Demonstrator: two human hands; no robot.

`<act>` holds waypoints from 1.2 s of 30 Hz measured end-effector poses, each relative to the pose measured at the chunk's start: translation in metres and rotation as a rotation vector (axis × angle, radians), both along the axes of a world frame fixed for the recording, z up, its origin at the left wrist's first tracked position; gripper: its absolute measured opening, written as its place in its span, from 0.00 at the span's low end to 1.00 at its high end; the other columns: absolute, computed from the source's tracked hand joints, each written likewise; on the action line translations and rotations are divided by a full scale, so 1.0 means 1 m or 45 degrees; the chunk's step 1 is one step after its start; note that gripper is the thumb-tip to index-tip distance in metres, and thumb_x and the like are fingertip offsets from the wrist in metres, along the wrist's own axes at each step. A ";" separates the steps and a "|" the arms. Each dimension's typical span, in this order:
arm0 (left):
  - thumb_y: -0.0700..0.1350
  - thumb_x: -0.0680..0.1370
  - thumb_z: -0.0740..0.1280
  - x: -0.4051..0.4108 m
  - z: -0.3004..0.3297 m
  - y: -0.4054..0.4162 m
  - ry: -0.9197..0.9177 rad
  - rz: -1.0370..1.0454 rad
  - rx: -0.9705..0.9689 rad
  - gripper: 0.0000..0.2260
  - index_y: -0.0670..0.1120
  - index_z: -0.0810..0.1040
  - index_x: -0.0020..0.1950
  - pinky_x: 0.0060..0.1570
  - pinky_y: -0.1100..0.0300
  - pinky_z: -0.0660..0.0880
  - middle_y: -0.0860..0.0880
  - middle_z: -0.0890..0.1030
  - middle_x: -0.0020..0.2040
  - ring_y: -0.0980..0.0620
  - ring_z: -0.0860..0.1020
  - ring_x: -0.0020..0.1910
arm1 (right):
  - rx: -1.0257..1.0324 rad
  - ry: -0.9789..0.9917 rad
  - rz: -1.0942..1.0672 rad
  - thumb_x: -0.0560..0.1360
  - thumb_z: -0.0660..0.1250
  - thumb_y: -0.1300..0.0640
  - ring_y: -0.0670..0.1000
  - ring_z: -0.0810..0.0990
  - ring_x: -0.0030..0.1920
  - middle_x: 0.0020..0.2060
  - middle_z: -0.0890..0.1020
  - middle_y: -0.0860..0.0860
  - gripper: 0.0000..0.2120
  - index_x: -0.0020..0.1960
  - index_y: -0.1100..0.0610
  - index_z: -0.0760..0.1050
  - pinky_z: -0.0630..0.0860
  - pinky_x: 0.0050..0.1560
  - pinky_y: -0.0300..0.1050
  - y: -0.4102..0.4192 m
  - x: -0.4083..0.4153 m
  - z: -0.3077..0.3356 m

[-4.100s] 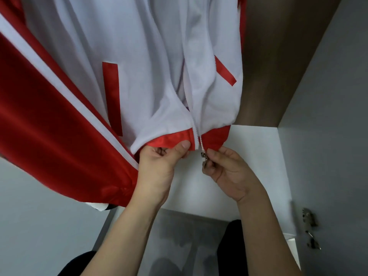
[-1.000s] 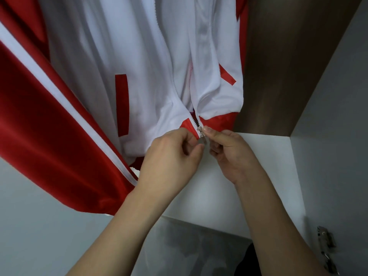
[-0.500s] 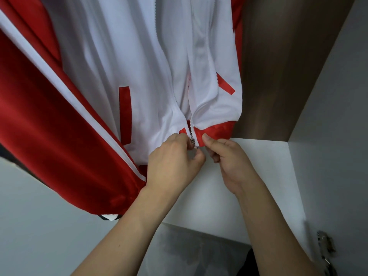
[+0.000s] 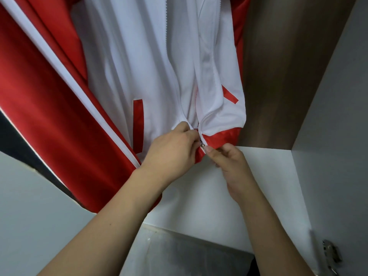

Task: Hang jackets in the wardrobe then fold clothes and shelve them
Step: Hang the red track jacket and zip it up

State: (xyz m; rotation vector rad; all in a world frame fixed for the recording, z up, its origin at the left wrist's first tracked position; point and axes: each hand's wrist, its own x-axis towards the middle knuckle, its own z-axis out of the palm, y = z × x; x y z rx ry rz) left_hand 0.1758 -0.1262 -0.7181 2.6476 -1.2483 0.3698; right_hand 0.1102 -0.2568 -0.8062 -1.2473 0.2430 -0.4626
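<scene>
Red-and-white jacket (image 4: pixel 151 72) hangs in the wardrobe (image 4: pixel 288 76), both hands at its hem.
Since a second ago the hands sit slightly lower and the zipper (image 4: pixel 202 145) is still unjoined; left hand (image 4: pixel 173 152) grips the left hem, right hand (image 4: pixel 229 162) pinches the slider. So zipping has yet to start. No writing is readable.

Left hand (image 4: pixel 172 151): centre of frame, back toward the camera, fingers curled inward in a pinch; bare forearm runs to lower left. Right hand (image 4: pixel 232 164): just right of it, thumb and fingers pinched together; bare forearm runs to lower right.
</scene>
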 end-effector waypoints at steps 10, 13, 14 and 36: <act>0.48 0.79 0.61 0.031 0.032 -0.032 -0.333 0.167 0.378 0.09 0.48 0.78 0.54 0.51 0.53 0.69 0.46 0.81 0.54 0.40 0.78 0.53 | 0.006 0.131 -0.141 0.76 0.71 0.56 0.48 0.70 0.35 0.33 0.73 0.54 0.15 0.37 0.65 0.74 0.69 0.36 0.35 -0.002 -0.001 -0.014; 0.46 0.77 0.59 0.050 0.055 -0.031 -0.595 0.290 0.389 0.12 0.45 0.78 0.56 0.57 0.49 0.65 0.43 0.80 0.54 0.39 0.75 0.56 | -0.066 0.429 -0.124 0.77 0.70 0.55 0.47 0.73 0.35 0.34 0.76 0.55 0.12 0.39 0.61 0.76 0.70 0.36 0.36 -0.012 -0.008 -0.025; 0.45 0.77 0.60 0.050 0.059 -0.033 -0.648 0.224 0.399 0.12 0.45 0.78 0.56 0.56 0.50 0.64 0.44 0.80 0.53 0.40 0.74 0.55 | -0.117 0.540 -0.100 0.77 0.70 0.54 0.50 0.74 0.36 0.37 0.78 0.56 0.10 0.40 0.60 0.76 0.70 0.36 0.39 -0.016 -0.006 -0.024; 0.42 0.81 0.54 0.051 0.211 -0.090 -1.322 -0.161 0.566 0.14 0.45 0.76 0.61 0.62 0.45 0.64 0.44 0.78 0.54 0.41 0.71 0.56 | -1.030 0.391 -0.066 0.77 0.67 0.46 0.46 0.74 0.30 0.29 0.74 0.45 0.15 0.35 0.51 0.72 0.70 0.34 0.42 -0.076 0.066 0.175</act>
